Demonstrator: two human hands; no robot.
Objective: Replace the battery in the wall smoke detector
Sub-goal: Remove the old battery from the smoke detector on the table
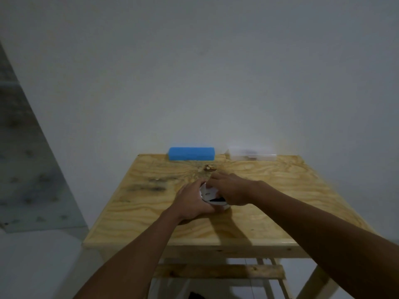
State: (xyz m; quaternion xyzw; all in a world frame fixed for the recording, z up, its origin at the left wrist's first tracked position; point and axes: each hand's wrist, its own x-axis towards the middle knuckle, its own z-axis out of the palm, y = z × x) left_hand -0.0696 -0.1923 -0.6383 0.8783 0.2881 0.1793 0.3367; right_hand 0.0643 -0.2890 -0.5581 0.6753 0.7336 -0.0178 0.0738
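Note:
A round white smoke detector (212,196) lies on the wooden table (280,201), its back side up with a dark slot showing. My left hand (190,203) grips its left rim, fingers curled around the edge. My right hand (230,190) covers its right side, with the fingers curled over the top of the detector. Most of the detector is hidden between the two hands. No battery is plainly visible.
A blue box (191,153) and a clear plastic case (251,154) sit at the table's far edge against the white wall. A grey panel (28,158) leans at the left. Wooden slats (218,271) run under the table.

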